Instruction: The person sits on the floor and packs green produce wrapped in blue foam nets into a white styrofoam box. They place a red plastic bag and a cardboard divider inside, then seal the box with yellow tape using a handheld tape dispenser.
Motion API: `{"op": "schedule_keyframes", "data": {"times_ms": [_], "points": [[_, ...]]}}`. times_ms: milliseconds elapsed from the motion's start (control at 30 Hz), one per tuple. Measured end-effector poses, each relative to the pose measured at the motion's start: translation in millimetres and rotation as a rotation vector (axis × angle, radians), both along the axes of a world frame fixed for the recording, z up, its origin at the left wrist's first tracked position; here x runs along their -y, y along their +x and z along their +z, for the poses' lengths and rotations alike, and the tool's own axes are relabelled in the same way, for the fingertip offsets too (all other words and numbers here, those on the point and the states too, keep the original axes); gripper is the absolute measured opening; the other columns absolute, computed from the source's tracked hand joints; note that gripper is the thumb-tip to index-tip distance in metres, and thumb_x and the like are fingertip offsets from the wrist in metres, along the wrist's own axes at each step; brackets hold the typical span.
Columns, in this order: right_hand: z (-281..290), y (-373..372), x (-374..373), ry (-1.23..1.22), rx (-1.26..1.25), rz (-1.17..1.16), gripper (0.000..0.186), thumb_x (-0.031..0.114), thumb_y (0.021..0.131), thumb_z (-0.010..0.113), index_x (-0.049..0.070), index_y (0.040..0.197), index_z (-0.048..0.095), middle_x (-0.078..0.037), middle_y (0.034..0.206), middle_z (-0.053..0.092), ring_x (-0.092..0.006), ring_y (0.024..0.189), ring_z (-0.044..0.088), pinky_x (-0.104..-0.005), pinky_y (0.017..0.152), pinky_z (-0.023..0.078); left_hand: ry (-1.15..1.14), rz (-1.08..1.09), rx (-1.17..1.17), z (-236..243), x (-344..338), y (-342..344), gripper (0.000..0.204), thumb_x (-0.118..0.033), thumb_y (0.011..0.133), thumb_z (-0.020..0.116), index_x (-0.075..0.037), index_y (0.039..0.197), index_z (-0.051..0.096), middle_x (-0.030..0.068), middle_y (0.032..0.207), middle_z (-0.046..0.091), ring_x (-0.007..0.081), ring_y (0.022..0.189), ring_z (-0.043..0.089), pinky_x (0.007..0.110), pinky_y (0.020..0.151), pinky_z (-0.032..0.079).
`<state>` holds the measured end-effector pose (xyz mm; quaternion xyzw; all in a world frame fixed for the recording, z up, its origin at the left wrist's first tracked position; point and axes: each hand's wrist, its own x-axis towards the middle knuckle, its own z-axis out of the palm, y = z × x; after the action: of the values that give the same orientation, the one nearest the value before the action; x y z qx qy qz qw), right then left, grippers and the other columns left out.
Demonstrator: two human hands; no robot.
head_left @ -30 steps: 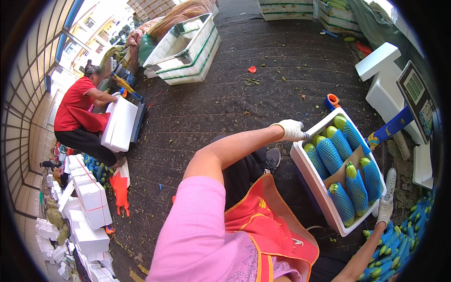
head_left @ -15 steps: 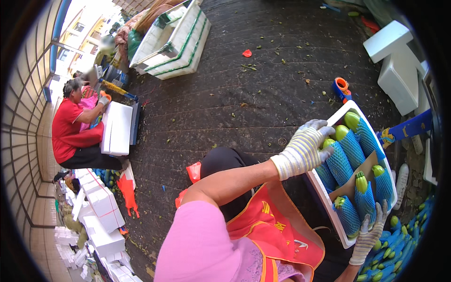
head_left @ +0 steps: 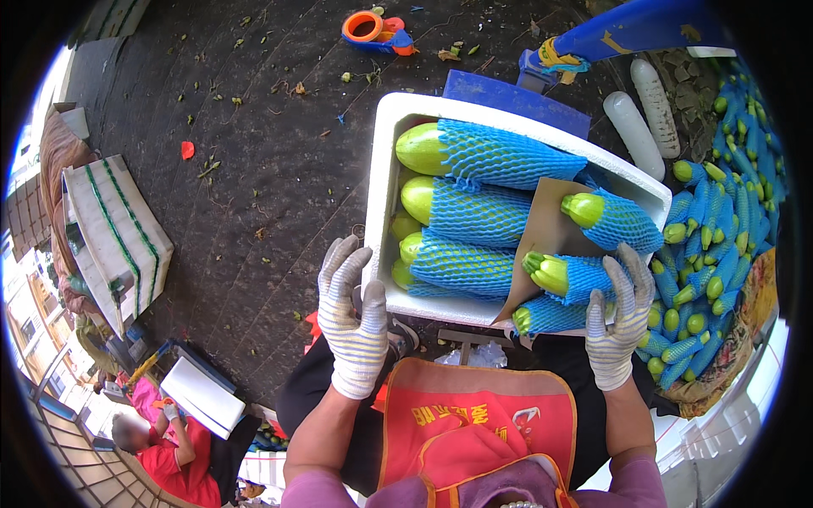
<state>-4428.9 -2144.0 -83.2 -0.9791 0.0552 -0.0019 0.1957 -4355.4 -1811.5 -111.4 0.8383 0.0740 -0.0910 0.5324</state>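
Note:
A white foam box (head_left: 387, 127) in front of me holds several pale green zucchini (head_left: 474, 207) in blue foam netting. A brown cardboard divider (head_left: 532, 241) stands between the larger group at left and the shorter row at right. My left hand (head_left: 354, 326), in a striped knit glove, is beside the box's left near corner with fingers spread and nothing in them. My right hand (head_left: 621, 326), gloved alike, has its fingers apart over the near right corner. Its fingertips are at the netted ends of the near right zucchini (head_left: 576, 278).
A blue platform (head_left: 517, 100) and blue post (head_left: 635, 38) are behind the box. Orange tape in a blue dispenser (head_left: 373, 32) lies on the dark floor. More netted zucchini (head_left: 707, 245) are piled at right. A person in red (head_left: 186, 449) sits by another white box (head_left: 201, 394).
My view has turned toward the box, which now appears central. My left hand has come from over the zucchini to outside the box's left corner. My right hand remains at the near right corner.

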Motion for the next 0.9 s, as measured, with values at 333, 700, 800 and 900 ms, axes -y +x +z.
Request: {"op": "schedule_keyframes", "data": {"times_ms": [333, 700, 800, 900], "points": [[34.2, -49.9, -62.3, 0.075, -0.068, -0.085, 0.045, 0.009, 0.080, 0.068, 0.009, 0.125, 0.062, -0.017, 0.142, 0.054, -0.0375, 0.125, 0.052, -0.0518, 0.110, 0.038, -0.093, 0.122, -0.053, 25.0, 2.0, -42.7, 0.029, -0.005, 0.096, 0.060, 0.000, 0.125, 0.065, 0.0146, 0.133, 0.060, 0.0263, 0.128, 0.055, 0.039, 0.112, 0.040], [211.5, -142.7, -164.3, 0.383, -0.720, -0.240, 0.033, 0.017, 0.087, 0.068, 0.008, 0.118, 0.069, -0.018, 0.131, 0.063, -0.0383, 0.118, 0.061, -0.0465, 0.101, 0.049, -0.268, 0.253, -0.674, 207.3, -150.1, -62.5, 0.024, -0.003, 0.099, 0.061, -0.002, 0.122, 0.067, 0.0041, 0.109, 0.070, 0.0115, 0.096, 0.064, 0.026, 0.090, 0.052], [221.1, -149.0, -172.3, 0.538, -0.748, -0.373, 0.033, 0.018, 0.089, 0.067, 0.007, 0.120, 0.069, -0.021, 0.123, 0.067, -0.0395, 0.107, 0.066, -0.0456, 0.096, 0.052, -0.135, 0.080, -0.598, 225.3, -193.8, -30.7, 0.026, -0.006, 0.099, 0.063, -0.003, 0.124, 0.067, 0.0028, 0.110, 0.069, 0.0101, 0.096, 0.063, 0.024, 0.088, 0.051], [216.6, -156.8, -170.5, 0.766, -0.689, -0.422, 0.034, 0.018, 0.089, 0.068, 0.004, 0.121, 0.067, -0.022, 0.117, 0.069, -0.0382, 0.103, 0.068, -0.0440, 0.093, 0.054, -0.077, 0.040, -0.553, 246.3, -218.6, -5.6, 0.027, -0.009, 0.100, 0.063, -0.004, 0.126, 0.067, 0.0020, 0.115, 0.068, 0.0104, 0.103, 0.062, 0.027, 0.091, 0.052]]}}
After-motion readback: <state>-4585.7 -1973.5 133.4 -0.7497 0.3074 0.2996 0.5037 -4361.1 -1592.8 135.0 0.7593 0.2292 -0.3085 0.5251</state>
